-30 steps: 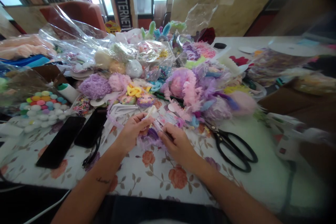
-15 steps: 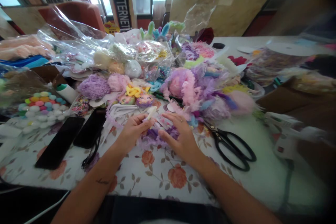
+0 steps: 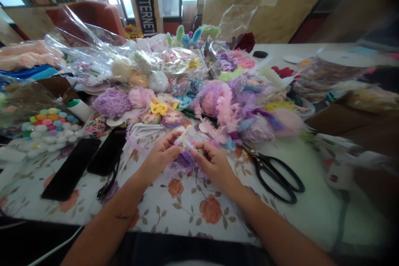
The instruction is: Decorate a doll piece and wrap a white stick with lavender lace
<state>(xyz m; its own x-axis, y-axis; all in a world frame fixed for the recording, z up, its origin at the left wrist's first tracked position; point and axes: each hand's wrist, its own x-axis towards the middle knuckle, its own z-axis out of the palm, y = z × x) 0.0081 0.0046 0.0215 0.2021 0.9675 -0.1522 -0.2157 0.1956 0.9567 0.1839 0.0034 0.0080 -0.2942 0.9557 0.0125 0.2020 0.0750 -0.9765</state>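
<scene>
In the head view, my left hand (image 3: 163, 153) pinches a thin cream-coloured stick-like piece (image 3: 185, 132) whose end points up. My right hand (image 3: 215, 164) is closed, thumb and fingers pressed together at the edge of a ruffled purple trim (image 3: 186, 160). The trim lies bunched between both hands, and part of it reaches the cloth below. My fingers hide where the stick-like piece and the trim meet. Just beyond my hands sit two small round decorated faces, one of them purple (image 3: 172, 118), with a yellow twisted piece (image 3: 158, 108) above them.
Black-handled scissors (image 3: 277, 176) lie right of my right hand, with a white glue gun (image 3: 336, 162) farther right. Two black phones (image 3: 72, 170) rest at left near colourful pompoms (image 3: 50, 126). Yarn, ribbons and plastic bags pile up behind, across the flowered tablecloth (image 3: 187, 212).
My right hand has closed from spread fingers to a pinch on the purple trim. My left hand keeps its hold on the cream piece, which now stands slightly farther right.
</scene>
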